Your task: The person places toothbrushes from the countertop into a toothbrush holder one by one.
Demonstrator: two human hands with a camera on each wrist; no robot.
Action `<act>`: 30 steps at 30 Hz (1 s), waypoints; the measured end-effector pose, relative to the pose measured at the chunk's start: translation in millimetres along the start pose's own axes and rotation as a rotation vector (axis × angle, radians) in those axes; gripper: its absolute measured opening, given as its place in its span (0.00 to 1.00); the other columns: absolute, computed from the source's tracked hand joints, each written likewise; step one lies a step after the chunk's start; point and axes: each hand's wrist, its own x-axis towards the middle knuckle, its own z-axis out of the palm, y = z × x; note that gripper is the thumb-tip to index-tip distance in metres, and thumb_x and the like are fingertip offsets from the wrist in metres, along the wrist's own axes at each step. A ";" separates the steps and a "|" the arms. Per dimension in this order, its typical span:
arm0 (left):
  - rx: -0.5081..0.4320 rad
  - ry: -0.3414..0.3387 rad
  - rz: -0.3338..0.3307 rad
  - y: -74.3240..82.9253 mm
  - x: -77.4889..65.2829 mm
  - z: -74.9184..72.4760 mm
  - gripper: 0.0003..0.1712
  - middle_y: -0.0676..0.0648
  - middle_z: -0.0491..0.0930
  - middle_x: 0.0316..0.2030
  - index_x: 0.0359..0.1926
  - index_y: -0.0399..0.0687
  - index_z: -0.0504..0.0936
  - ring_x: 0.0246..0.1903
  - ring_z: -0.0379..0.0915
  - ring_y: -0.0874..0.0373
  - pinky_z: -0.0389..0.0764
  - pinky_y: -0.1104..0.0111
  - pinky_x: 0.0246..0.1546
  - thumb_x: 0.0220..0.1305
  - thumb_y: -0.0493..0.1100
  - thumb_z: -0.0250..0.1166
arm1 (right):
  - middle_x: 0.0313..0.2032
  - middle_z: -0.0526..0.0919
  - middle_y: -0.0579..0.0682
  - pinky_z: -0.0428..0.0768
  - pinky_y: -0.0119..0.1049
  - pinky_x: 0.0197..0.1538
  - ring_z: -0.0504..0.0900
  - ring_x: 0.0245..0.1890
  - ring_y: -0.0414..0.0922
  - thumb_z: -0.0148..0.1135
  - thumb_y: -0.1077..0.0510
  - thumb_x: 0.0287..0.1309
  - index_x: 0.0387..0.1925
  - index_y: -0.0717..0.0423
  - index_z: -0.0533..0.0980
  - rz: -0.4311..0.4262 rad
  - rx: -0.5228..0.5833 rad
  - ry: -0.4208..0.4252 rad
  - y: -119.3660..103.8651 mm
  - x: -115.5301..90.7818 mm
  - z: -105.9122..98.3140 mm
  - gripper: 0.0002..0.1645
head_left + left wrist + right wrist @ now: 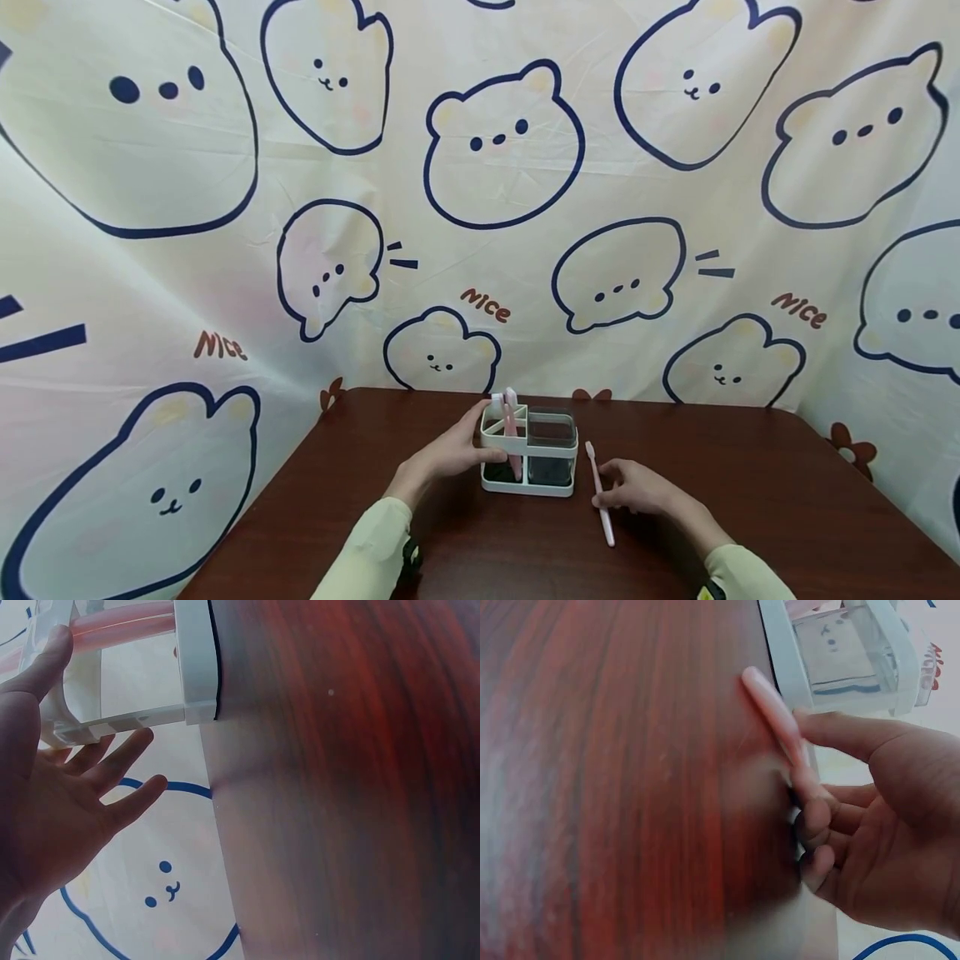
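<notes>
A white toothbrush holder [551, 490] with divided compartments stands upright toward the back of the brown table. My left hand [450, 450] grips its left side, the thumb over the front rail and the fingers behind, as the left wrist view also shows. Inside the left compartment leans a pink long-handled item [512, 429], with a white-topped piece beside it. Right of the holder, a pale pink toothbrush [601, 504] is pinched between the thumb and fingers of my right hand [637, 487]. Its head points away and its handle end [761, 686] slants toward me, close over the tabletop.
A clear cup-like insert [551, 429] fills the holder's right compartment. The brown table [750, 475] reaches back to a cloth backdrop [510, 275] printed with cartoon animal faces, which also closes in both sides. Dark bands circle both wrists over light sleeves.
</notes>
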 end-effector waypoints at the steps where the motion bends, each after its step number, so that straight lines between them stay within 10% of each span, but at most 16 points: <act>1: -0.001 0.000 0.001 0.0 0.2 -0.1 0.52 0.45 0.60 0.71 0.75 0.61 0.51 0.65 0.62 0.47 0.59 0.38 0.68 0.58 0.56 0.72 | 0.24 0.78 0.49 0.72 0.34 0.24 0.73 0.20 0.43 0.72 0.52 0.55 0.59 0.71 0.71 0.015 -0.001 -0.002 -1.6 0.0 0.3 0.37; 30: -0.019 -0.006 0.009 -1.1 0.5 -0.6 0.51 0.46 0.62 0.69 0.74 0.61 0.52 0.63 0.63 0.48 0.60 0.38 0.68 0.58 0.56 0.72 | 0.22 0.80 0.52 0.82 0.38 0.22 0.79 0.17 0.42 0.66 0.60 0.60 0.63 0.69 0.66 0.055 0.136 0.062 -15.9 -3.9 -3.4 0.33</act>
